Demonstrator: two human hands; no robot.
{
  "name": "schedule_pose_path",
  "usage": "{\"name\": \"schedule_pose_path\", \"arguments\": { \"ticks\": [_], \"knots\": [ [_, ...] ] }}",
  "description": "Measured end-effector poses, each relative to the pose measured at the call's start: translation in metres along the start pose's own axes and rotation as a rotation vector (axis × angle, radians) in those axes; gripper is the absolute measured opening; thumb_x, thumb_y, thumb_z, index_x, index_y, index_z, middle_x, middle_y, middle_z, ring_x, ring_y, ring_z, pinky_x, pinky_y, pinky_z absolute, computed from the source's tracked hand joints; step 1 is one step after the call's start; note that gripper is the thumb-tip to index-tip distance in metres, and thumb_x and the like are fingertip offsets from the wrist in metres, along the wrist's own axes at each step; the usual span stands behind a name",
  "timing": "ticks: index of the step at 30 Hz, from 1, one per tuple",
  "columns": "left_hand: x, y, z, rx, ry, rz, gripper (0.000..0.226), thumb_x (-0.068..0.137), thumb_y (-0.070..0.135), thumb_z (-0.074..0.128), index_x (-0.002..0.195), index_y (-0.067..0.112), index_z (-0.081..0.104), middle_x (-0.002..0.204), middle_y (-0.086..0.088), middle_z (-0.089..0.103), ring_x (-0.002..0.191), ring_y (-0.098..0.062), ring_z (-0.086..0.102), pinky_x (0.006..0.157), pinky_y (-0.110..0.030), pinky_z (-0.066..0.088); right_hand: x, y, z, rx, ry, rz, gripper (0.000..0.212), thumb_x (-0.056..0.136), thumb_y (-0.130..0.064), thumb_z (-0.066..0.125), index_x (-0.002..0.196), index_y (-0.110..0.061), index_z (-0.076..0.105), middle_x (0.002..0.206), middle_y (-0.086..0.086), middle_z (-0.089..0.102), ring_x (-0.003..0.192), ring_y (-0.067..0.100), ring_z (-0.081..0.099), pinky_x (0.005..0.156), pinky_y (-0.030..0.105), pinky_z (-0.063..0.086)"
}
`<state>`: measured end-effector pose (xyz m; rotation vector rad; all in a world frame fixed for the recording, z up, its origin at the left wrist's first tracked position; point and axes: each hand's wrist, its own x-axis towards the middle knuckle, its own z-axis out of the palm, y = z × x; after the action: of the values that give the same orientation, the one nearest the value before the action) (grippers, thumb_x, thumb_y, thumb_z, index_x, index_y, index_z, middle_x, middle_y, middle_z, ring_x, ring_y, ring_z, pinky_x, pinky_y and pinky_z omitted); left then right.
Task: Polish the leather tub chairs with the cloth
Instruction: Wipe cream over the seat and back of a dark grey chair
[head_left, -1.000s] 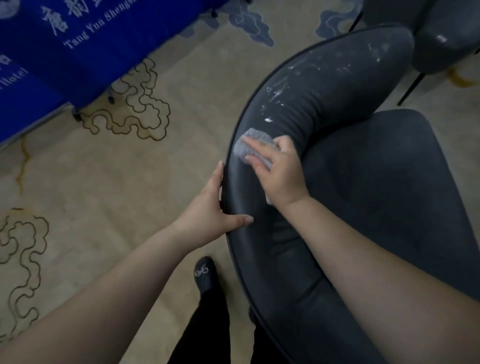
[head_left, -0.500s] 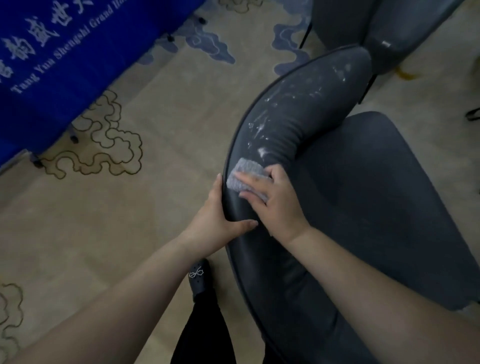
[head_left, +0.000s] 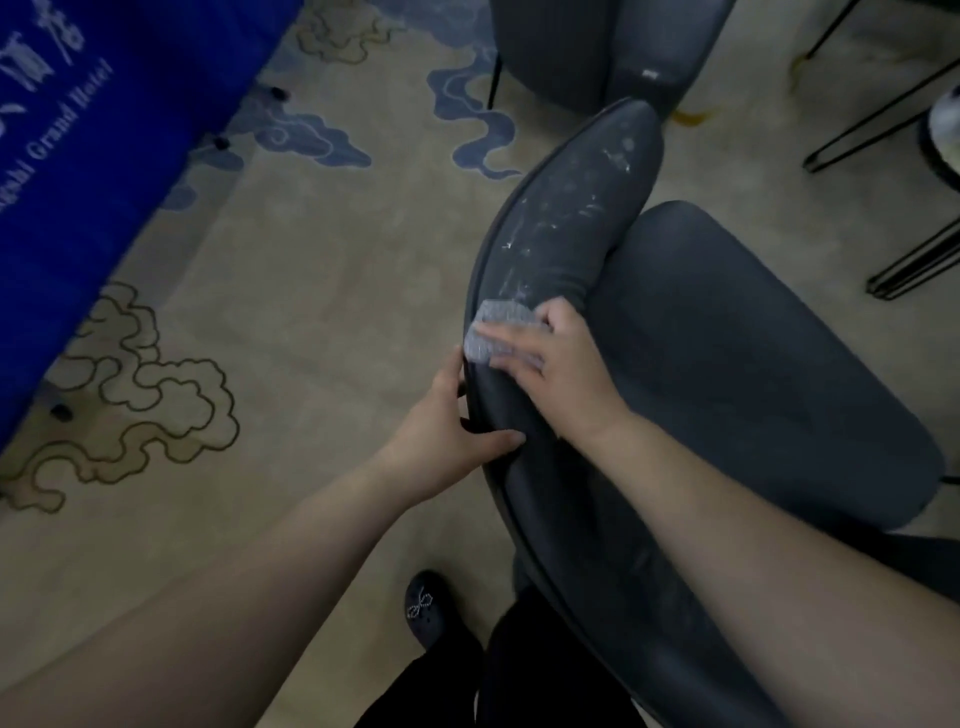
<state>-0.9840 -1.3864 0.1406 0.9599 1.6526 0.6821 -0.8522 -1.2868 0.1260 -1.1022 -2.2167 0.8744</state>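
Cloth (head_left: 497, 328) pressed flat-fingered by R hand (head_left: 558, 364) on chair backrest (head_left: 571, 228), rim gripped by L hand (head_left: 441, 431); white smears toward 12–1 o'clock unpolished, approx. early stage.

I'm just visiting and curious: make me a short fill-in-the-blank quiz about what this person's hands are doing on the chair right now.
1. The right hand presses a grey ____ onto the chair backrest.
2. The left hand grips the backrest's outer ____.
3. Ahead of the cloth, the backrest shows ____ smears.
4. The shoe stands on the patterned ____.

Missing words: cloth; edge; white; carpet
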Motion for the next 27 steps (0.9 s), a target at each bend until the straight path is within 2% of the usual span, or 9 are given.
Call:
{"name": "schedule_pose_path", "arguments": {
  "ticks": [2, 4, 9, 13, 16, 18, 21, 24, 27],
  "knots": [
    [0.006, 0.001, -0.004, 0.000, -0.026, 0.000, 0.107, 0.067, 0.025, 0.085, 0.146, 0.041, 0.016, 0.127, 0.013, 0.051, 0.110, -0.014, 0.061, 0.091, -0.038, 0.054, 0.035, 0.008, -0.001, -0.032, 0.066, 0.089, 0.035, 0.083, -0.018, 0.070, 0.117, -0.028, 0.067, 0.094, 0.004, 0.037, 0.093, 0.026, 0.048, 0.095, 0.030, 0.043],
    [0.014, 0.003, -0.008, -0.001, -0.043, -0.005, 0.109, 0.065, 0.027, 0.087, 0.146, 0.042, 0.016, 0.129, 0.011, 0.050, 0.110, -0.016, 0.061, 0.091, -0.039, 0.054, 0.048, 0.011, -0.001, 0.002, 0.098, 0.150, 0.035, 0.084, -0.017, 0.069, 0.117, -0.028, 0.067, 0.095, 0.005, 0.037, 0.096, 0.028, 0.049, 0.098, 0.030, 0.042],
    [0.041, 0.014, -0.021, 0.020, -0.055, -0.041, 0.119, 0.064, 0.029, 0.087, 0.152, 0.032, 0.007, 0.133, 0.005, 0.051, 0.114, -0.017, 0.059, 0.095, -0.040, 0.051, 0.016, 0.009, -0.002, 0.021, 0.037, 0.008, 0.038, 0.083, -0.019, 0.069, 0.118, -0.033, 0.065, 0.096, 0.000, 0.039, 0.091, 0.019, 0.044, 0.088, 0.020, 0.039],
    [0.068, 0.028, -0.033, 0.083, -0.050, -0.059, 0.121, 0.064, 0.035, 0.086, 0.153, 0.033, 0.003, 0.142, 0.007, 0.044, 0.116, -0.015, 0.057, 0.096, -0.038, 0.050, 0.081, 0.029, -0.010, -0.107, 0.042, 0.003, 0.035, 0.083, -0.017, 0.070, 0.116, -0.027, 0.068, 0.093, 0.005, 0.038, 0.090, 0.025, 0.043, 0.089, 0.019, 0.030],
    [0.086, 0.042, -0.042, 0.129, -0.032, -0.067, 0.121, 0.065, 0.037, 0.085, 0.152, 0.033, 0.002, 0.144, 0.010, 0.041, 0.111, -0.010, 0.059, 0.093, -0.034, 0.052, 0.116, 0.039, -0.017, -0.112, 0.090, 0.124, 0.033, 0.085, -0.017, 0.068, 0.117, -0.027, 0.067, 0.097, 0.005, 0.038, 0.096, 0.028, 0.044, 0.092, 0.019, 0.031],
    [0.099, 0.048, -0.047, 0.128, -0.032, -0.064, 0.119, 0.066, 0.033, 0.085, 0.153, 0.031, 0.003, 0.143, 0.012, 0.041, 0.107, -0.007, 0.059, 0.093, -0.032, 0.052, 0.106, 0.041, -0.017, -0.113, 0.098, 0.086, 0.037, 0.084, -0.015, 0.069, 0.118, -0.028, 0.066, 0.097, 0.005, 0.039, 0.093, 0.027, 0.044, 0.090, 0.021, 0.034],
    [0.115, 0.057, -0.051, 0.173, -0.050, -0.035, 0.117, 0.068, 0.031, 0.085, 0.153, 0.030, 0.005, 0.132, 0.020, 0.040, 0.114, -0.005, 0.051, 0.097, -0.027, 0.046, 0.080, 0.035, -0.015, -0.048, 0.040, -0.023, 0.037, 0.083, -0.014, 0.069, 0.117, -0.028, 0.067, 0.095, 0.008, 0.045, 0.089, 0.024, 0.045, 0.085, 0.026, 0.040],
    [0.133, 0.061, -0.056, 0.157, -0.081, -0.010, 0.115, 0.068, 0.026, 0.085, 0.153, 0.029, 0.007, 0.132, 0.022, 0.040, 0.100, 0.006, 0.057, 0.080, -0.011, 0.049, 0.111, 0.051, -0.022, -0.103, -0.005, -0.077, 0.034, 0.083, -0.015, 0.068, 0.115, -0.027, 0.068, 0.091, 0.012, 0.048, 0.084, 0.028, 0.045, 0.079, 0.032, 0.041],
    [0.152, 0.070, -0.062, 0.142, -0.098, -0.005, 0.114, 0.068, 0.026, 0.084, 0.152, 0.035, 0.007, 0.139, 0.022, 0.037, 0.089, 0.011, 0.056, 0.064, -0.004, 0.046, 0.162, 0.072, -0.030, -0.157, 0.146, 0.108, 0.035, 0.084, -0.015, 0.068, 0.118, -0.025, 0.067, 0.097, 0.012, 0.046, 0.093, 0.033, 0.047, 0.088, 0.039, 0.042]
  ]
}}
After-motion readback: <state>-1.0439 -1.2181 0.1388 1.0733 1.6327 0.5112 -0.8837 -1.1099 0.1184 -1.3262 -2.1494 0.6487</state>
